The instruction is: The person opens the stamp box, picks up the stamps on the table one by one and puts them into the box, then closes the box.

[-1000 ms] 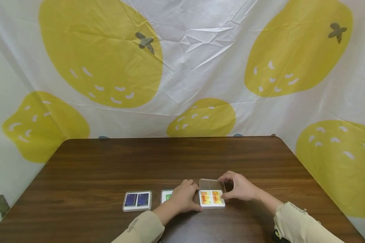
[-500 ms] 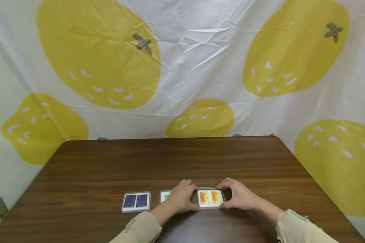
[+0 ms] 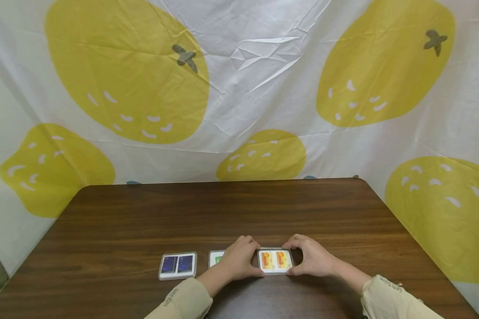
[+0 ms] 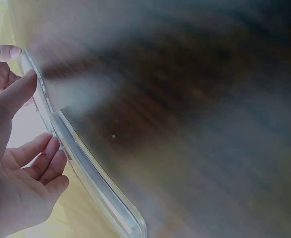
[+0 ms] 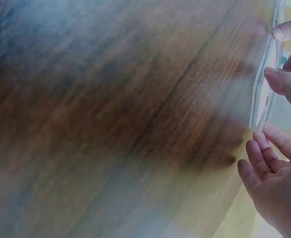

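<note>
In the head view, a flat clear plastic case point(image 3: 275, 260) lies on the table with two orange-and-yellow pictures side by side on white. My left hand point(image 3: 239, 259) holds its left side, thumb at the near corner and fingers at the far one. On the opposite side my right hand point(image 3: 314, 258) grips it the same way, thumb near and fingertips far. The lid lies down flat. Just left of it, a second case point(image 3: 216, 257) with a green picture is mostly hidden under my left hand and wrist. The right wrist view shows the held case point(image 5: 262, 94) edge-on.
Farther left lies a third clear case point(image 3: 178, 266) with two dark blue pictures. All of these rest on a dark brown wooden table point(image 3: 223, 208). Behind the table hangs a white cloth point(image 3: 263, 97) printed with large yellow lemons.
The clear lid stood raised behind the orange pictures a second ago and is now down over them. My right hand has come slightly nearer with it; my left hand has stayed in place.
</note>
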A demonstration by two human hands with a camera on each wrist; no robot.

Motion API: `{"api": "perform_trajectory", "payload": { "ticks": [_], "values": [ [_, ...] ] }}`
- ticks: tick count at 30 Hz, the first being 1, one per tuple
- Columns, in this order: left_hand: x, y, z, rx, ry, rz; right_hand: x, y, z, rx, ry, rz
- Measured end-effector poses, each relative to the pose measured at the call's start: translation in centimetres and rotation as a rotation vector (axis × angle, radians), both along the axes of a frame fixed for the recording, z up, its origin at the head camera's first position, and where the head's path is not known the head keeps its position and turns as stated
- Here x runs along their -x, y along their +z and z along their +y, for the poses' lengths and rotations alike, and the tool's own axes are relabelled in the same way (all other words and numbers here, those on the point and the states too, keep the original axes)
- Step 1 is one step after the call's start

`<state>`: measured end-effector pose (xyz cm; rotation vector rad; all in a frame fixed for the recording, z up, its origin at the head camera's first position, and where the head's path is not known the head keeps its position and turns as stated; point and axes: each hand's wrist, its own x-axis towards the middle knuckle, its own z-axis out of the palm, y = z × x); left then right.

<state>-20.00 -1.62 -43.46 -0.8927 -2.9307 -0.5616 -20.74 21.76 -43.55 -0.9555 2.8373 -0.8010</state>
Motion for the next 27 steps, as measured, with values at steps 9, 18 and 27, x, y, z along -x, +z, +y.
{"api": "perform_trajectory", "payload": {
  "ticks": [9, 18, 27],
  "values": [
    [-0.05, 0.0, 0.01, -0.001, -0.002, 0.002, -0.16, 0.06, -0.07, -0.021, 0.008, 0.027],
    [-0.14, 0.11, 0.03, 0.002, -0.006, 0.004, -0.22, 0.08, -0.02, -0.032, 0.017, 0.02],
    [-0.13, 0.19, 0.02, 0.003, -0.004, 0.001, -0.27, 0.05, -0.08, -0.035, 0.016, 0.018]
  ]
}}
